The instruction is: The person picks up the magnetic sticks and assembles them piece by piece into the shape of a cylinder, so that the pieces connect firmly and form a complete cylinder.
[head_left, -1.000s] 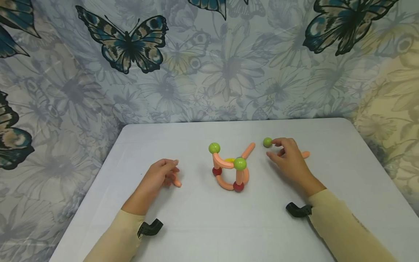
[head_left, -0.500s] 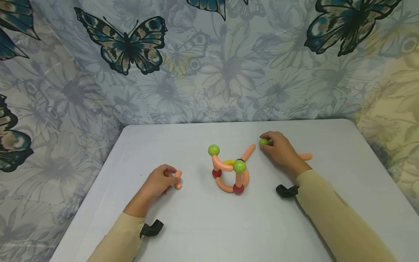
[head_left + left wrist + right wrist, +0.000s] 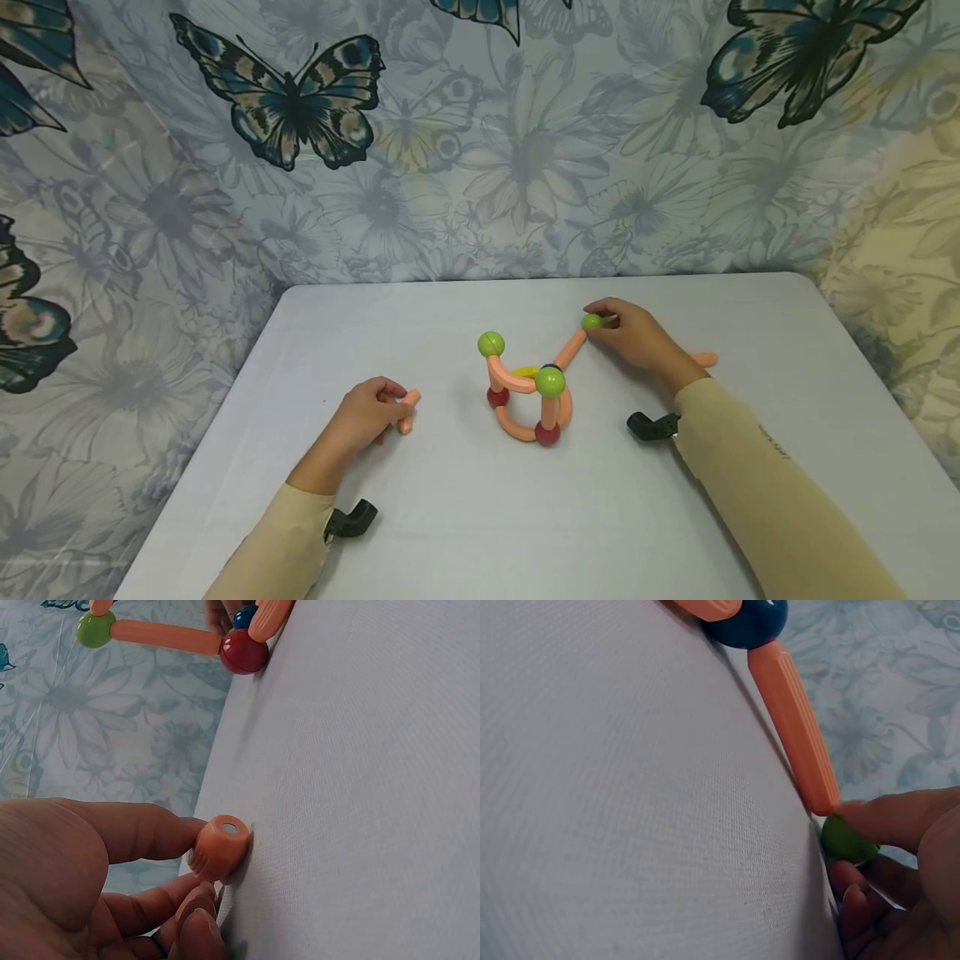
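At mid-bench (image 3: 450, 517), brought green ball (image 3: 592, 321) to free tip of orange rod (image 3: 570, 348), right hand (image 3: 633, 337) fingers pinching it; left hand (image 3: 367, 414) fingers clamped on spare rod (image 3: 406, 411). Likely next: seating ball squarely on tip.

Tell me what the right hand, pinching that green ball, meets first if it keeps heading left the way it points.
The free end of the slanted orange rod: the green ball in the right hand sits right at its tip, seemingly touching already.
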`<state>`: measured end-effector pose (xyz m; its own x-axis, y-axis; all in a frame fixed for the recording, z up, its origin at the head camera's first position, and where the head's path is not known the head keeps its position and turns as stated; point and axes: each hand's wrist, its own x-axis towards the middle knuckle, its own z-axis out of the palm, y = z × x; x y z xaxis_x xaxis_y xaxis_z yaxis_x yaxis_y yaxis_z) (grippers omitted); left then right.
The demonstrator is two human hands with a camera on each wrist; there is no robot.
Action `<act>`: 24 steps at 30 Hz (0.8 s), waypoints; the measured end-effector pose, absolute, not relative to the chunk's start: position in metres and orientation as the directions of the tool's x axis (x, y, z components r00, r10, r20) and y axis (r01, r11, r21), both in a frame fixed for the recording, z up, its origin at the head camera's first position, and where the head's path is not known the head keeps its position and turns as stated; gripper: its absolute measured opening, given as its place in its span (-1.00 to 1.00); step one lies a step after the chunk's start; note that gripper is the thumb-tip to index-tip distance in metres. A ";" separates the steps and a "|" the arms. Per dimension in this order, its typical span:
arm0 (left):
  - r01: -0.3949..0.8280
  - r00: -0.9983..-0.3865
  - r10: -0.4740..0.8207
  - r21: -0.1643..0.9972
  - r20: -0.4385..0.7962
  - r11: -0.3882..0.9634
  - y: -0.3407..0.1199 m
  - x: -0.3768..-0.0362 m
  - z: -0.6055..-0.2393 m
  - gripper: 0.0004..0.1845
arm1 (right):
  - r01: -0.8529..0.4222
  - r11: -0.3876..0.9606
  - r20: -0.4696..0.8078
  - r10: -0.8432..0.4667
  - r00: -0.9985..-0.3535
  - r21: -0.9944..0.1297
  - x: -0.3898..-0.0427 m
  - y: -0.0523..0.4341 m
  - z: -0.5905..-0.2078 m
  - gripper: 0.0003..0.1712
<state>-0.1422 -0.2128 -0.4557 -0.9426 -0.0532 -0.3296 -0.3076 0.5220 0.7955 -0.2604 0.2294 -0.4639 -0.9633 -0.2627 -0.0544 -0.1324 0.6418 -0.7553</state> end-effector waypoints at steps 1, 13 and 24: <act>-0.309 -0.942 -0.054 0.795 -0.330 0.522 -0.213 -0.142 -0.456 -0.66 | -0.135 0.641 -0.057 -0.270 -0.961 -0.756 -0.261 0.229 -0.464 -0.49; -0.295 -0.948 -0.056 0.796 -0.314 0.528 -0.214 -0.145 -0.459 -0.66 | -0.302 0.649 -0.010 -0.431 -0.902 -0.698 -0.266 0.227 -0.462 -0.49; -0.291 -0.949 -0.051 0.805 -0.311 0.516 -0.216 -0.142 -0.458 -0.66 | -0.383 0.761 -0.058 -0.481 -0.875 -0.524 -0.269 0.214 -0.453 -0.75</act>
<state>-0.1424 -0.2159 -0.4578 -0.9492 -0.0513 -0.3105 -0.2914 0.5163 0.8053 -0.2693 0.2138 -0.4534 -0.8749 -0.4807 -0.0583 -0.3830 0.7606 -0.5243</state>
